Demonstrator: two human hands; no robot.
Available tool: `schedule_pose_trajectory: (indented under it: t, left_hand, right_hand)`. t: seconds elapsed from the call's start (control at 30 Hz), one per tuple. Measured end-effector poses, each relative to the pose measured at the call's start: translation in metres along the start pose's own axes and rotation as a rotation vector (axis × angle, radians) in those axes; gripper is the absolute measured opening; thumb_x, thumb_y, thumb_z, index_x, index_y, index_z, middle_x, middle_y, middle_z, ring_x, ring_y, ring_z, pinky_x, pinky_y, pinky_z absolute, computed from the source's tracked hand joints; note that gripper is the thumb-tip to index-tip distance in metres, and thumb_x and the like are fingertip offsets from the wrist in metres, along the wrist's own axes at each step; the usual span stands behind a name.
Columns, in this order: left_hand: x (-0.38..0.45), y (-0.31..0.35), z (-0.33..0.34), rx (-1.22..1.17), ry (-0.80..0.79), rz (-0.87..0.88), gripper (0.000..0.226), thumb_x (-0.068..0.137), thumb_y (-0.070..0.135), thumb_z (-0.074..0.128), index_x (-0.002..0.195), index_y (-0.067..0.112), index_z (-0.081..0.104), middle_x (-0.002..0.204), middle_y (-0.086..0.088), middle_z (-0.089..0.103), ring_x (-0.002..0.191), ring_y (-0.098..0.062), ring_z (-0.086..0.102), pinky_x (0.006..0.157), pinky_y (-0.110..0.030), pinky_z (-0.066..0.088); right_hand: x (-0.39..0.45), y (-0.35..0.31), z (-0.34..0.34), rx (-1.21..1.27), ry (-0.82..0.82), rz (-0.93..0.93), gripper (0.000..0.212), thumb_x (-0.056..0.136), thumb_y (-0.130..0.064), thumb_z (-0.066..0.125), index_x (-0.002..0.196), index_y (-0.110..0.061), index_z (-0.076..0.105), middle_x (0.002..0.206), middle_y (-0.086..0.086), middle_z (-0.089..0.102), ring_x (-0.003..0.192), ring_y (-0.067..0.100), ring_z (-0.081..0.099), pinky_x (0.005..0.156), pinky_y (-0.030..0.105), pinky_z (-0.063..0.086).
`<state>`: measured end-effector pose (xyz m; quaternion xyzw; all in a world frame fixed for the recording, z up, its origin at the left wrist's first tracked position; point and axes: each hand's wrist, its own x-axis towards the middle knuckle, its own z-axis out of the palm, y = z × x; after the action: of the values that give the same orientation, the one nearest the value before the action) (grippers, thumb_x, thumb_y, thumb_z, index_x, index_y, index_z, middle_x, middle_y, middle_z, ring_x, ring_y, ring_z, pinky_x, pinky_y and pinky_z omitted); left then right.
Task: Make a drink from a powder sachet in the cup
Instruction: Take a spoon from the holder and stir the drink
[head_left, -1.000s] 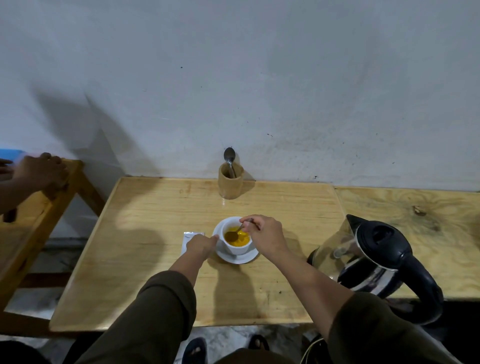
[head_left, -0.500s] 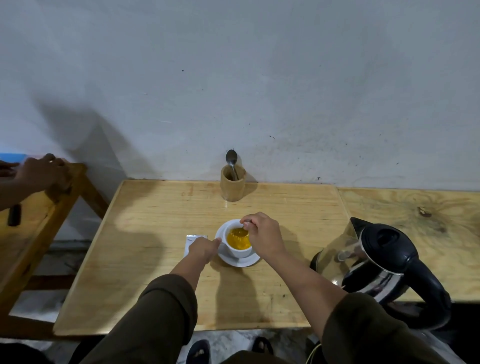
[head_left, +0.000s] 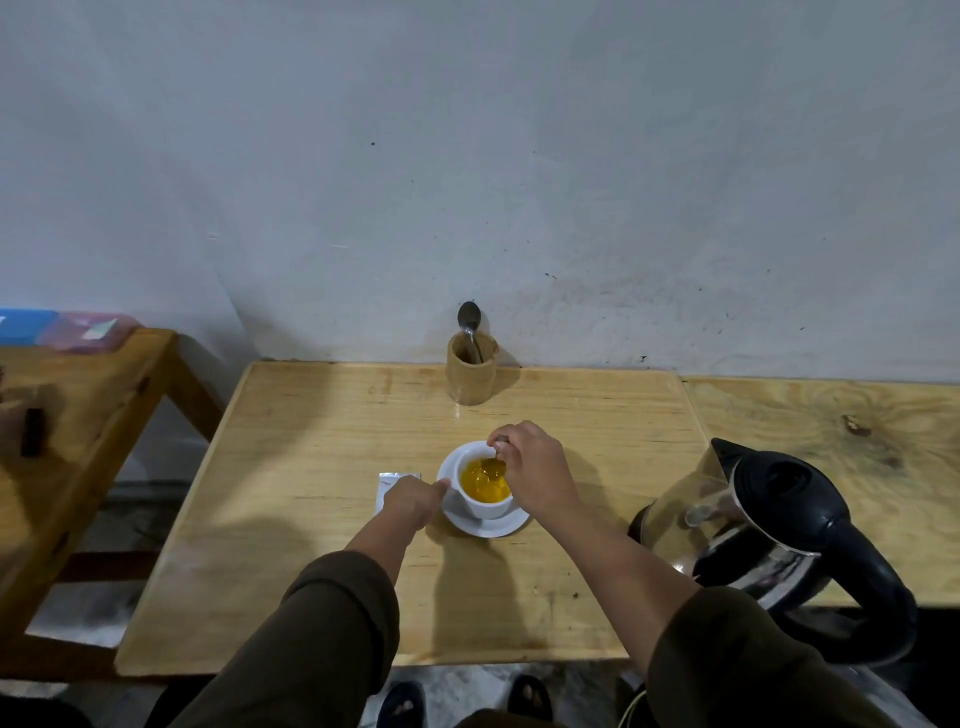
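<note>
A white cup (head_left: 485, 506) holding orange-yellow liquid stands on a white saucer (head_left: 485, 527) in the middle of the wooden table (head_left: 311, 493). My right hand (head_left: 535, 473) is over the cup's right rim, fingers pinched on a small spoon (head_left: 500, 451) whose bowl dips into the liquid. My left hand (head_left: 413, 499) rests at the saucer's left edge, thumb touching the cup's side. A silvery sachet (head_left: 392, 480) lies flat on the table just left of the saucer, partly hidden by my left hand.
A steel and black electric kettle (head_left: 769, 525) sits at the right, close to my right forearm. A wooden holder (head_left: 471, 371) with one spoon stands by the wall. A second wooden table (head_left: 67, 415) is at the left, with coloured boxes (head_left: 67, 327) on it.
My right hand has moved the spoon round inside the cup, from the far side toward the right rim. The other person's hand on the left table has gone from view.
</note>
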<state>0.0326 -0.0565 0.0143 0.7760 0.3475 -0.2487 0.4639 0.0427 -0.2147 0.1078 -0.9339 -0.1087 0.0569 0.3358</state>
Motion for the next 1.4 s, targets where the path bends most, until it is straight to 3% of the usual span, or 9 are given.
schedule_pose_trajectory:
  t: [0.2,0.33,0.47,0.6,0.83,1.03,1.13,1.23,1.4]
  left_hand:
    - [-0.0027,0.0015,-0.0024,-0.007,-0.019,-0.002,0.061,0.093,0.043,0.051,0.135,0.0,0.052,0.126,-0.02,0.065,0.117,-0.033,0.062,0.099,-0.038,0.05]
    - [-0.0047,0.0021,-0.0046,-0.012,-0.031,0.007,0.06,0.092,0.043,0.052,0.135,0.001,0.052,0.127,-0.019,0.064,0.116,-0.032,0.062,0.098,-0.039,0.051]
    - [-0.0045,0.0021,-0.0065,-0.015,-0.04,0.01,0.061,0.091,0.043,0.054,0.135,0.001,0.052,0.127,-0.019,0.064,0.116,-0.032,0.062,0.099,-0.041,0.051]
    - [-0.006,0.0031,-0.0077,-0.032,-0.047,0.011,0.061,0.091,0.042,0.055,0.136,0.0,0.051,0.128,-0.019,0.063,0.116,-0.033,0.062,0.099,-0.04,0.05]
    - [-0.0052,0.0023,-0.0099,0.003,-0.047,0.024,0.062,0.088,0.044,0.056,0.133,0.001,0.054,0.126,-0.02,0.065,0.115,-0.033,0.063,0.097,-0.041,0.051]
    - [-0.0037,0.0039,-0.0082,0.033,-0.038,0.045,0.055,0.091,0.04,0.054,0.122,-0.006,0.06,0.121,-0.023,0.067,0.11,-0.033,0.065,0.099,-0.041,0.05]
    - [-0.0047,0.005,-0.0072,0.036,-0.034,0.051,0.053,0.093,0.037,0.053,0.121,-0.008,0.06,0.124,-0.024,0.065,0.118,-0.036,0.061,0.101,-0.041,0.048]
    - [-0.0061,0.0061,-0.0071,0.027,-0.03,0.046,0.052,0.093,0.036,0.054,0.121,-0.007,0.059,0.124,-0.025,0.065,0.118,-0.037,0.061,0.094,-0.038,0.05]
    - [-0.0069,0.0058,-0.0085,0.018,-0.038,0.038,0.053,0.092,0.038,0.054,0.123,-0.005,0.057,0.123,-0.023,0.066,0.117,-0.035,0.062,0.1,-0.04,0.049]
  right_hand:
    - [-0.0014,-0.0057,0.0019,0.137,-0.035,0.019,0.021,0.092,-0.006,0.047,0.091,-0.005,0.068,0.101,0.013,0.068,0.087,0.024,0.068,0.075,0.018,0.048]
    - [0.0011,-0.0053,-0.0003,0.071,-0.032,0.022,0.021,0.093,-0.008,0.044,0.088,-0.006,0.064,0.094,0.011,0.063,0.087,0.028,0.064,0.084,0.04,0.052]
    - [0.0014,-0.0028,0.0,-0.024,0.011,0.011,0.024,0.095,-0.009,0.042,0.096,-0.007,0.066,0.102,0.012,0.062,0.093,0.025,0.059,0.08,0.032,0.045]
    - [0.0017,-0.0047,0.0022,0.061,0.002,0.014,0.022,0.093,-0.009,0.048,0.098,-0.008,0.07,0.105,0.011,0.067,0.097,0.024,0.062,0.084,0.027,0.045]
    - [0.0035,-0.0069,0.0001,0.092,-0.049,0.042,0.02,0.092,-0.009,0.046,0.087,-0.009,0.066,0.095,0.011,0.067,0.088,0.027,0.065,0.084,0.039,0.053]
    - [0.005,-0.0022,-0.002,0.003,0.002,0.024,0.023,0.094,-0.01,0.046,0.099,-0.009,0.068,0.104,0.011,0.066,0.097,0.024,0.06,0.083,0.029,0.044]
    - [0.0032,-0.004,-0.0013,0.103,-0.009,0.027,0.021,0.092,-0.007,0.05,0.097,-0.008,0.07,0.103,0.012,0.069,0.097,0.025,0.064,0.089,0.032,0.049]
    - [0.0022,-0.0058,-0.0013,0.161,-0.039,0.047,0.02,0.091,-0.006,0.049,0.09,-0.006,0.069,0.096,0.014,0.071,0.085,0.024,0.069,0.082,0.028,0.052]
    - [0.0058,-0.0043,-0.002,0.041,-0.039,0.047,0.02,0.093,-0.01,0.045,0.088,-0.009,0.065,0.09,0.007,0.062,0.087,0.026,0.063,0.082,0.035,0.052]
